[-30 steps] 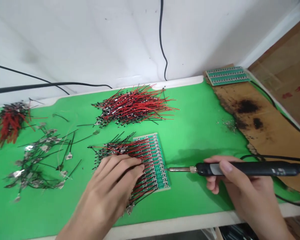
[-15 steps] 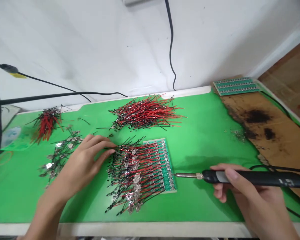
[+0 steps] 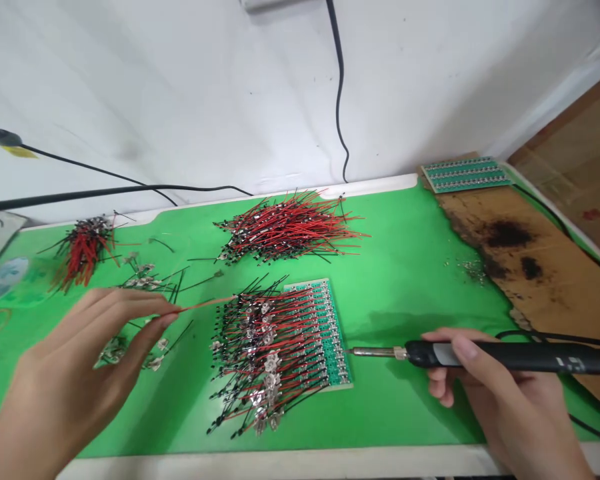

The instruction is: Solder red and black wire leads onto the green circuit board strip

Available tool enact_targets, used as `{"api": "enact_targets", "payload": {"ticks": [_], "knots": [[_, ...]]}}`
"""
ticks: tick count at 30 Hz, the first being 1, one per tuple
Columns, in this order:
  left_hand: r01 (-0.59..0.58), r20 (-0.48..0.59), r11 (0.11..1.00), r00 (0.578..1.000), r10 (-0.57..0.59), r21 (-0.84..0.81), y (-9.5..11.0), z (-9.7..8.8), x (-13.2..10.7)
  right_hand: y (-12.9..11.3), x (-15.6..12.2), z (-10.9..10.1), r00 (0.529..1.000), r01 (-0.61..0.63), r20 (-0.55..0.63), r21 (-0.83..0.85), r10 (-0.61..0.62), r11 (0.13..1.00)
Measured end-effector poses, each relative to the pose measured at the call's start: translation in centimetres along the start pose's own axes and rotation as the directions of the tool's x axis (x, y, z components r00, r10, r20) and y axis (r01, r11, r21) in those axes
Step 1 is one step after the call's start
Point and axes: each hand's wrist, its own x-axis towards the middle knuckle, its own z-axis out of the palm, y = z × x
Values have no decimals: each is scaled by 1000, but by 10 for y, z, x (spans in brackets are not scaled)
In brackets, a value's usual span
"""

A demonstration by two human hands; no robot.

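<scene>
On the green mat, the left hand has left the wired green board, now pinching a thin red wire; the right hand still grips the black soldering iron.

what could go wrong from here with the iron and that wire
1. The soldering iron in the right hand has its tip almost at the circuit board edge; a slip could scorch the red wires on it.
2. The left hand pinches a thin wire only at the fingertips; it may slip or snag in that bundle.
</scene>
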Motion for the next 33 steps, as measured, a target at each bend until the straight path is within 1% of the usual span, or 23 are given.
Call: {"api": "enact_targets", "payload": {"ticks": [1,3,6,9,11,13,14,16,19,22,24,27,29,31,33], "knots": [[4,-6,1000,1000,-4,-26,5,0,-5,3,2,-4,999,19,51,1,-19,1000],[32,11,998,999,-32,-60,16,4,-12,6,5,-10,996,34,80,4,-34,999],[65,-24,995,997,-67,-74,33,11,-15,5,4,-8,997,54,46,5,-54,999],[59,-75,994,995,-67,-95,49,17,-10,2,3,-3,997,71,9,-6,-71,997],[6,-106,996,994,-15,-91,59,21,-5,2,5,-4,997,65,38,3,-65,998],[-91,-129,994,988,84,-52,68,25,-2,4,7,-6,996,55,71,25,-56,998],[-134,-117,991,985,129,-31,72,28,0,5,8,-8,995,53,86,40,-56,998],[-205,-55,979,978,204,-15,77,35,1,5,9,-10,993,59,102,65,-66,996],[-285,48,958,957,286,-20,77,43,3,4,7,-10,990,61,118,91,-71,994],[-338,96,941,937,335,13,75,45,8,2,6,-9,989,52,135,95,-65,994],[-327,121,945,937,326,-12,75,42,12,2,5,-9,987,47,147,99,-61,994],[-241,137,965,957,254,-103,80,40,18,2,4,-10,990,26,137,105,-41,994],[-195,137,969,967,216,-155,87,41,22,3,4,-10,989,24,139,113,-40,993],[-189,136,966,967,214,-176,95,46,25,2,3,-9,988,23,148,118,-41,993],[-210,138,964,963,233,-160,100,53,29,1,1,-7,990,18,134,117,-33,993]]}}
